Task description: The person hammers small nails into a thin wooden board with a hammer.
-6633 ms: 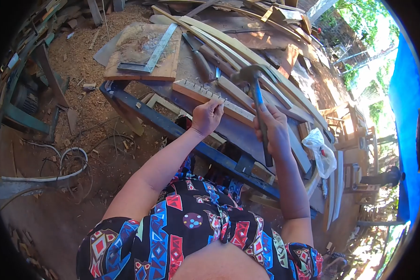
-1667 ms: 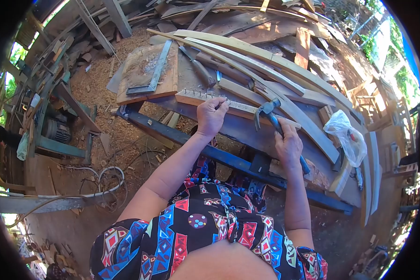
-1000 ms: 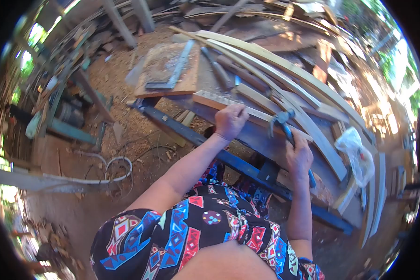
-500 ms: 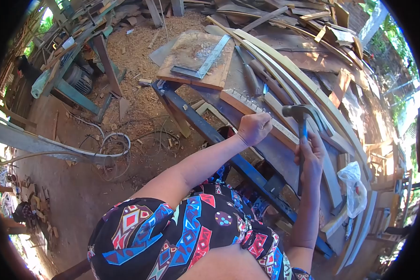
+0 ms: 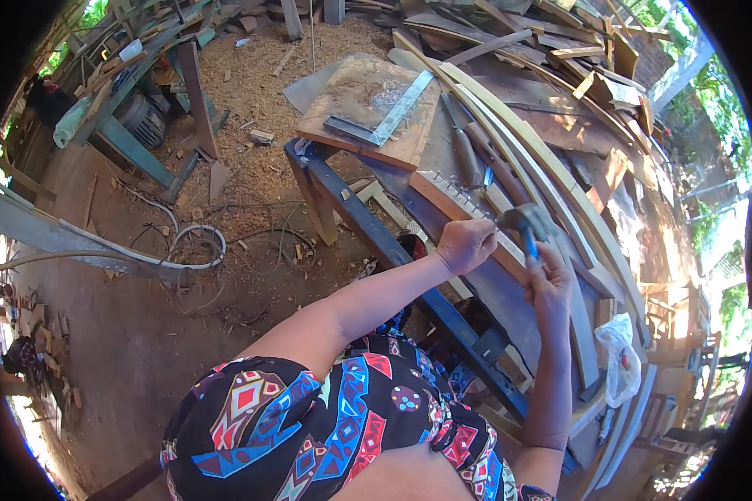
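Note:
My left hand is closed in a pinch over a narrow wooden strip; what its fingers hold is too small to make out. Several nails stand upright along the strip, beyond that hand. My right hand grips a hammer by its blue handle. The hammer head is slightly blurred and hangs just right of my left fingers, over the strip. A metal square lies on a wooden board at the far end of the bench.
The blue bench frame runs diagonally before me. Long curved planks lie along the bench's right side. A clear plastic bag hangs at the right. Hoses lie on the floor at left, and scrap wood is piled behind.
The hammer head has come down and left, closer to my left fingers. My left hand remains pinched at the strip. The whole view has shifted slightly.

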Motion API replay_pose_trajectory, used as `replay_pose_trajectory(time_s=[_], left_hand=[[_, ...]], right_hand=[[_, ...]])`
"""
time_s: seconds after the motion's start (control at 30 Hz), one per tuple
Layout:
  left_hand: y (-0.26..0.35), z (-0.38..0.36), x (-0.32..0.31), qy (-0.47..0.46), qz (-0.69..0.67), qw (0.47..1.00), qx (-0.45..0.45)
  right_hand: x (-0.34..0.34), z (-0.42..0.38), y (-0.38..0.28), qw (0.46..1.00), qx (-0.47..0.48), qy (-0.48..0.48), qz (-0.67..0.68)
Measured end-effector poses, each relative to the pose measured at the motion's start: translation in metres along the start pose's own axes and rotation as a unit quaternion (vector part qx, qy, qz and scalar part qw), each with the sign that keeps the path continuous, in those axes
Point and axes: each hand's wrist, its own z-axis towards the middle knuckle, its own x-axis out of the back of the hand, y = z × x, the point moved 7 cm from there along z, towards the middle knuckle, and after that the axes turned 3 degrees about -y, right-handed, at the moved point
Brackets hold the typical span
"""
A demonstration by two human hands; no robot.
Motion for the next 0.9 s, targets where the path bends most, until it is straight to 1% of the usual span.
replay_pose_trajectory(time_s=[0.1,0.2,0.27,0.3,0.37,0.4,0.47,0.5,0.57,0.6,0.63,0.7,0.73,0.77,0.83,0.9], left_hand=[[0.0,0.001,0.001,0.0,-0.009,1.0,0.014],[-0.004,-0.001,0.001,0.006,-0.041,0.999,0.025],[-0.005,-0.003,0.0,0.005,-0.051,0.998,0.032],[-0.006,-0.002,0.001,0.004,-0.06,0.998,0.036],[-0.007,-0.002,0.001,-0.001,-0.056,0.998,0.038],[-0.007,-0.002,0.0,-0.008,-0.053,0.998,0.042],[-0.008,0.0,-0.001,-0.007,-0.054,0.998,0.041],[-0.008,-0.002,-0.001,-0.01,-0.055,0.997,0.045],[-0.009,-0.003,-0.001,-0.001,-0.06,0.997,0.039],[-0.008,-0.003,-0.001,0.009,-0.064,0.997,0.031],[-0.008,-0.004,-0.002,0.005,-0.067,0.997,0.029],[-0.008,-0.004,0.0,0.023,-0.07,0.997,0.021],[-0.008,-0.003,-0.001,0.02,-0.075,0.997,0.017],[-0.008,-0.003,-0.001,0.015,-0.064,0.998,0.014],[-0.009,-0.002,-0.002,0.008,-0.055,0.998,0.005],[-0.009,-0.003,-0.003,-0.004,-0.054,0.999,0.002]], right_hand=[[0.0,0.004,0.008,0.998,-0.021,-0.017,-0.048],[0.005,0.0,-0.003,1.0,-0.004,0.003,-0.019],[0.007,-0.005,-0.014,0.998,0.036,0.032,0.026],[0.006,-0.006,-0.014,0.998,0.038,0.033,0.026],[0.001,-0.004,-0.006,1.0,0.001,0.011,-0.026],[0.002,-0.004,-0.002,1.0,0.002,0.013,-0.027],[0.003,0.001,0.011,0.999,-0.035,0.0,-0.031],[0.004,0.0,0.009,0.999,-0.036,0.0,-0.032],[0.007,-0.004,-0.005,1.0,0.004,0.005,0.015],[0.008,-0.007,-0.013,0.999,0.029,0.029,0.013],[0.007,-0.008,-0.014,0.999,0.027,0.034,0.014],[0.006,-0.008,-0.016,0.999,0.02,0.033,0.021],[0.003,-0.005,-0.012,1.0,0.012,0.017,-0.007],[0.005,-0.002,-0.007,1.0,0.012,0.023,-0.008],[0.001,0.003,0.006,0.999,-0.038,-0.012,-0.026],[0.006,0.001,0.002,0.999,-0.046,0.005,-0.024]])
